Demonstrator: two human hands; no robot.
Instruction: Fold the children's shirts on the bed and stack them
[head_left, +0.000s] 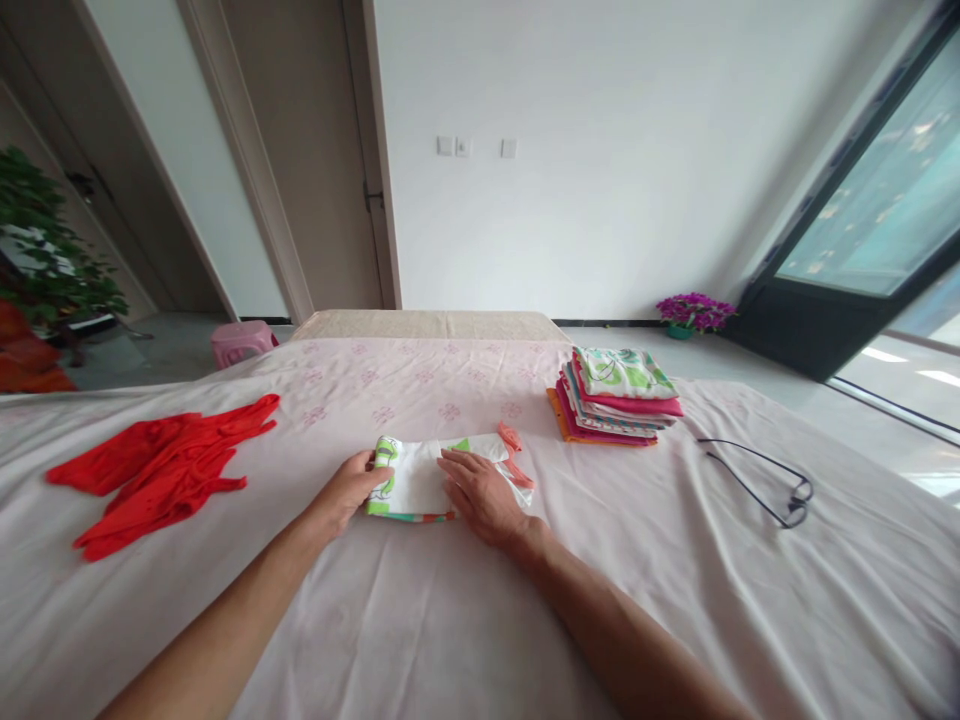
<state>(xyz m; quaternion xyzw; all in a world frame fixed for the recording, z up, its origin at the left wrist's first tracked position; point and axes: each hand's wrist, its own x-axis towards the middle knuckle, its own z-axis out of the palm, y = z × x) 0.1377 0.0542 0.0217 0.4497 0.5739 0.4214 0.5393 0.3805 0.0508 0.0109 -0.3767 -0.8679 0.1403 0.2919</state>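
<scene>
A small white garment with green print and pink straps lies partly folded on the pale pink sheet in front of me. My left hand grips its left edge, thumb on top and fingers curled under the cloth. My right hand lies flat on the garment's right half, fingers stretched out and pressing it down. A pink strap sticks out just beyond my right hand.
A stack of folded colourful clothes sits to the back right. A red garment lies crumpled at the left. A dark thin cord lies at the right. Beyond the bed: a pink stool, potted flowers, a door.
</scene>
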